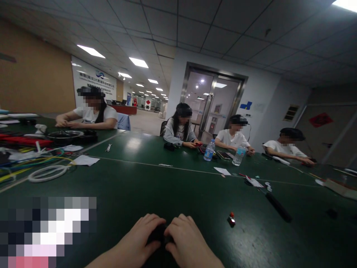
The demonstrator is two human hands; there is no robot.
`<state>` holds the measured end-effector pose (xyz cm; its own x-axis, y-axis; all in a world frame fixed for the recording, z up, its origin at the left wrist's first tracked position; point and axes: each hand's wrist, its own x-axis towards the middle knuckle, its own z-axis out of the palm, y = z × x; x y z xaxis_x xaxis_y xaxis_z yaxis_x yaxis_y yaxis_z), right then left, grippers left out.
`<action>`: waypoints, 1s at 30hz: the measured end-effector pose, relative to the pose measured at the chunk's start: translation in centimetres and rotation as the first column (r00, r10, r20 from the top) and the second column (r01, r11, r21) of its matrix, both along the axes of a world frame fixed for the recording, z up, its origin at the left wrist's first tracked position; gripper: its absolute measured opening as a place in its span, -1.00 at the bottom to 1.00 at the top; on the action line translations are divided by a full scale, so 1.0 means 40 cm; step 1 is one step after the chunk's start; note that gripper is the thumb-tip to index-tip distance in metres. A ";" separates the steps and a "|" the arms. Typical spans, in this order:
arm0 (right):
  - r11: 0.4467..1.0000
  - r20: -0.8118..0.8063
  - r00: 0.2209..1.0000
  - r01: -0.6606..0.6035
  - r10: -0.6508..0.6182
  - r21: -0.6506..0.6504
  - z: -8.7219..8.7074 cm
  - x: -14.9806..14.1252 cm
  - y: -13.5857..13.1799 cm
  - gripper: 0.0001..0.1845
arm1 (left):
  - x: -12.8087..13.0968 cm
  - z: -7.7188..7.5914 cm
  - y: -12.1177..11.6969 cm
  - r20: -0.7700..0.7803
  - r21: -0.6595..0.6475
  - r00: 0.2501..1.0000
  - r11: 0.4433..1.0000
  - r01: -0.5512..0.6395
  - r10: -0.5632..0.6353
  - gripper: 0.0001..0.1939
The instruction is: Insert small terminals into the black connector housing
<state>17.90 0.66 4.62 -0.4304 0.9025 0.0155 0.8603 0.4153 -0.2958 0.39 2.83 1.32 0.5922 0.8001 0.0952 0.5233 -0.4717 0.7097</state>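
At the near edge of the green table [122,193], my left hand [143,236] is curled around a dark black object [158,233], thumb below and fingers over the top. My right hand [185,236] grips the same dark item from the other side, its fingertips close to those of the left. Most of the object is covered by my fingers, so its kind cannot be made out. To the right of my hands lies a small red and silver piece [231,219] on the tabletop.
A black-handled tool [278,207] lies to the right. Two water bottles [209,150] stand farther back. Cables and a white coiled tube [48,173] cover the left side, near a wrench [108,148]. Several people sit around the far side; a cardboard box [340,189] is at right.
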 end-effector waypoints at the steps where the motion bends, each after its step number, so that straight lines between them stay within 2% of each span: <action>1: 1.000 0.008 1.000 -0.001 0.001 -0.004 0.000 -0.003 0.000 -0.82 | -0.001 -0.003 0.000 -0.001 -0.001 1.000 1.000 0.001 -0.001 -0.59; 6: 1.000 0.055 0.998 0.000 0.000 -0.013 0.009 -0.018 -0.005 -0.80 | -0.003 -0.018 0.004 0.009 0.013 1.000 1.000 -0.014 0.014 -0.54; 13: 0.998 0.134 0.991 0.022 -0.014 -0.063 0.022 -0.033 -0.009 -0.77 | 0.000 -0.016 0.003 0.022 0.023 1.000 1.000 -0.002 0.002 -0.55; 17: 0.999 0.006 1.000 0.029 -0.029 -0.030 0.002 -0.013 -0.001 -0.76 | 0.002 -0.011 0.006 0.029 0.017 1.000 1.000 -0.012 0.011 -0.57; 20: 0.995 -0.212 0.973 0.078 -0.090 -0.065 -0.015 0.007 0.014 -0.79 | 0.003 -0.002 0.007 0.021 -0.015 1.000 1.000 -0.017 0.017 -0.58; 23: 0.978 -0.455 0.870 0.132 -0.192 -0.161 -0.027 0.024 0.034 -0.79 | 0.003 0.003 0.006 0.024 -0.031 0.999 0.999 -0.025 0.025 -0.58; 25: 0.963 -0.609 0.757 0.097 -0.236 -0.251 -0.032 0.032 0.048 -0.80 | 0.002 0.001 0.004 0.027 -0.039 0.999 0.999 -0.033 0.034 -0.58; 28: 0.948 -0.816 0.520 -0.037 -0.252 -0.316 -0.042 0.041 0.063 -0.80 | 0.001 -0.007 0.002 0.021 -0.033 0.998 0.998 -0.052 0.052 -0.58; 30: 0.945 -0.896 0.349 -0.072 -0.275 -0.318 -0.049 0.044 0.069 -0.77 | 0.001 -0.013 0.002 0.024 -0.019 0.998 0.998 -0.061 0.062 -0.57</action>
<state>19.67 3.43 2.66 -0.2005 0.9742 0.1037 -0.0059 0.1047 -0.9945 0.43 2.92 0.79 0.5394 0.8368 0.0942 0.5330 -0.4259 0.7311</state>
